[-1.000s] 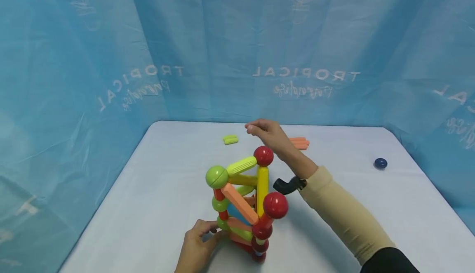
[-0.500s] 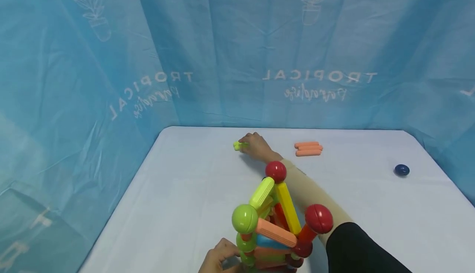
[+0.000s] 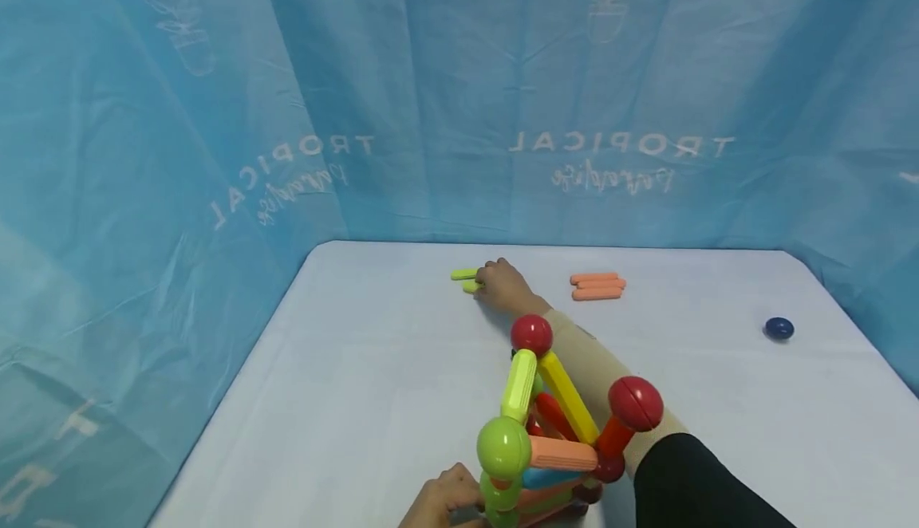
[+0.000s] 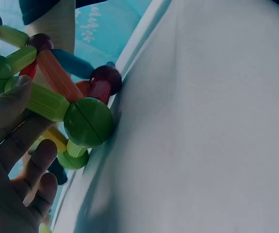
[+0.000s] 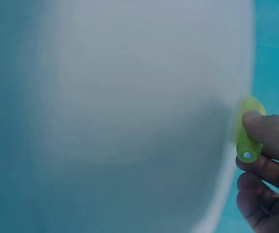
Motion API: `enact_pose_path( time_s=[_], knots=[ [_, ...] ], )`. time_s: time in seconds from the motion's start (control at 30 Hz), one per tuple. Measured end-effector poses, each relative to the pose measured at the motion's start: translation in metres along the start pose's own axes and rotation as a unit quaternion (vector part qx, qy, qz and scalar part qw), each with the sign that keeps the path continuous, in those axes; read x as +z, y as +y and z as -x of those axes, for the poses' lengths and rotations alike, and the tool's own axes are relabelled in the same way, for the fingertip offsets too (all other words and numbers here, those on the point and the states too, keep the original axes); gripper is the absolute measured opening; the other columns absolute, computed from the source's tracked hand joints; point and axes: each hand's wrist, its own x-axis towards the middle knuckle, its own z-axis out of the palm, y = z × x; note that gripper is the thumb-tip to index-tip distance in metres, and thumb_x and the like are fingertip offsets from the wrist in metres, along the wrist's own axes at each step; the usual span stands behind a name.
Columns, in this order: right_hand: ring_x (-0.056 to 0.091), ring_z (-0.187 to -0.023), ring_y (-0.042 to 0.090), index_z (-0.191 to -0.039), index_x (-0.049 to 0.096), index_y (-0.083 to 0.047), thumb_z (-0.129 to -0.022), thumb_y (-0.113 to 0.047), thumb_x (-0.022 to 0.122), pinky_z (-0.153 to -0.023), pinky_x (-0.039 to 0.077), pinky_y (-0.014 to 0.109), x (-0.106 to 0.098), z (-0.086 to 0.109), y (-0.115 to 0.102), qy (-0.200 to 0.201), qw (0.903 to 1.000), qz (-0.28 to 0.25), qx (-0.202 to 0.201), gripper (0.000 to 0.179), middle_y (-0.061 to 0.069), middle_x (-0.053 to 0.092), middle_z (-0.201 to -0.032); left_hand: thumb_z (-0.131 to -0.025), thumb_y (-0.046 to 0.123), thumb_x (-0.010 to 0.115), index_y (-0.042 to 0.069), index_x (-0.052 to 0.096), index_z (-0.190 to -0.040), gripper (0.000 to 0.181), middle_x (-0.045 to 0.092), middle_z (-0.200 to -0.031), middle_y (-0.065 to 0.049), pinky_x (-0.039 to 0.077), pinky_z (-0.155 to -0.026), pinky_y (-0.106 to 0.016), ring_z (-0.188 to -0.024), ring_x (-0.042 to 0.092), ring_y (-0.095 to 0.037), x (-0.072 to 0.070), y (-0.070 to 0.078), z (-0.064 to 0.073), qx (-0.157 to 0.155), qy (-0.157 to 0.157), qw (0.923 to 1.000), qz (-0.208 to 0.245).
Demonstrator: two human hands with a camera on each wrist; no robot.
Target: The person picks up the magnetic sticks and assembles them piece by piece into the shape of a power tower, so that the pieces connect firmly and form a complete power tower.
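A tower of magnetic rods and balls [image 3: 563, 454] in green, red, orange, yellow and blue stands near the front of the table. My left hand [image 3: 443, 498] holds its lower left side; in the left wrist view, the thumb lies on a green rod [image 4: 47, 103] beside a green ball [image 4: 88, 122], with other fingers behind. At the far side, my right hand [image 3: 506, 287] is stretched out beyond the tower. Between its thumb and forefinger it pinches a light green magnetic rod [image 5: 249, 145], whose end shows a metal tip. Another green rod [image 3: 463, 274] lies by the fingers.
Several orange rods [image 3: 598, 286] lie together at the back, right of my right hand. A dark blue ball [image 3: 778, 329] sits farther right on the white table [image 3: 345, 384]. Blue printed sheeting [image 3: 459, 97] hangs behind the table. My right forearm passes close behind the tower.
My right hand has reached down to the green rods and taken hold of one, and the rods have come apart. The tower has turned and tilted somewhat under my left hand. The head view has shifted.
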Motion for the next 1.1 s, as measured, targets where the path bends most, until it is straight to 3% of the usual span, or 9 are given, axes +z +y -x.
enact_pose_path(
  time_s=[0.1,0.17,0.33,0.47,0.6,0.73,1.03,1.1],
  knots=[
    [0.053,-0.087,0.020,-0.110,0.071,-0.006,-0.087,-0.022,0.072,-0.078,0.047,0.033,-0.032,0.016,0.009,0.021,0.9968,-0.076,0.013,0.027,0.005,0.065,-0.097,-0.082,0.005,0.069,0.008,0.074,-0.096,0.015,0.063,-0.078,0.006,0.041,-0.064,-0.021,-0.074,0.050,0.002,0.001,0.002,-0.008,-0.021,-0.006,0.9997,0.007],
    [0.055,-0.087,0.020,-0.110,0.070,-0.006,-0.089,-0.024,0.070,-0.076,0.048,0.034,-0.063,0.031,0.013,0.035,0.9891,-0.141,0.024,0.027,0.005,0.064,-0.098,-0.081,0.004,0.070,0.008,0.075,-0.096,0.016,0.065,-0.080,0.007,0.043,-0.063,-0.020,-0.072,0.050,0.002,0.002,0.004,-0.014,-0.035,-0.003,0.9993,0.011],
    [0.058,-0.094,0.023,-0.114,0.067,-0.008,-0.092,-0.029,0.066,-0.081,0.050,0.038,-0.142,0.083,0.007,0.033,0.9572,-0.282,0.058,0.030,0.007,0.063,-0.104,-0.079,0.000,0.071,0.010,0.074,-0.098,0.022,0.069,-0.087,0.006,0.048,-0.063,-0.024,-0.073,0.052,-0.002,0.002,0.002,-0.031,-0.034,0.017,0.9993,0.001],
    [0.054,-0.098,0.027,-0.112,0.066,-0.007,-0.093,-0.030,0.064,-0.085,0.047,0.043,-0.181,0.119,-0.007,0.015,0.9329,-0.353,0.070,0.030,0.010,0.063,-0.106,-0.079,-0.001,0.070,0.014,0.074,-0.095,0.022,0.068,-0.086,0.009,0.049,-0.064,-0.026,-0.075,0.055,-0.008,0.000,-0.001,-0.040,-0.051,0.039,0.9977,-0.020],
    [0.051,-0.096,0.031,-0.110,0.066,-0.001,-0.093,-0.025,0.064,-0.081,0.047,0.043,-0.202,0.145,-0.017,0.000,0.9184,-0.392,0.055,0.029,0.014,0.061,-0.101,-0.080,0.006,0.073,0.016,0.074,-0.092,0.015,0.068,-0.086,0.011,0.049,-0.066,-0.028,-0.076,0.057,-0.013,-0.003,-0.003,-0.044,-0.070,0.057,0.9955,-0.030],
    [0.051,-0.096,0.032,-0.108,0.066,0.003,-0.092,-0.019,0.063,-0.080,0.048,0.042,-0.213,0.160,-0.024,-0.020,0.9031,-0.428,0.031,0.028,0.016,0.059,-0.098,-0.080,0.016,0.076,0.017,0.075,-0.093,0.012,0.068,-0.086,0.011,0.048,-0.066,-0.027,-0.075,0.056,-0.009,-0.004,-0.006,-0.045,-0.080,0.068,0.9939,-0.034],
    [0.059,-0.086,0.029,-0.107,0.064,0.012,-0.090,-0.012,0.060,-0.071,0.055,0.036,-0.227,0.172,-0.033,-0.083,0.8651,-0.495,-0.006,0.029,0.021,0.060,-0.096,-0.080,0.019,0.077,0.018,0.075,-0.093,0.013,0.068,-0.085,0.011,0.048,-0.067,-0.028,-0.075,0.055,-0.007,-0.005,-0.006,-0.049,-0.093,0.078,0.9921,-0.031],
    [0.061,-0.085,0.029,-0.107,0.063,0.012,-0.090,-0.012,0.060,-0.072,0.055,0.037,-0.227,0.170,-0.034,-0.096,0.8611,-0.499,-0.007,0.030,0.022,0.059,-0.096,-0.080,0.019,0.077,0.017,0.075,-0.093,0.014,0.068,-0.085,0.011,0.048,-0.066,-0.027,-0.075,0.054,-0.007,-0.005,-0.006,-0.050,-0.094,0.081,0.9918,-0.032]
  ],
)
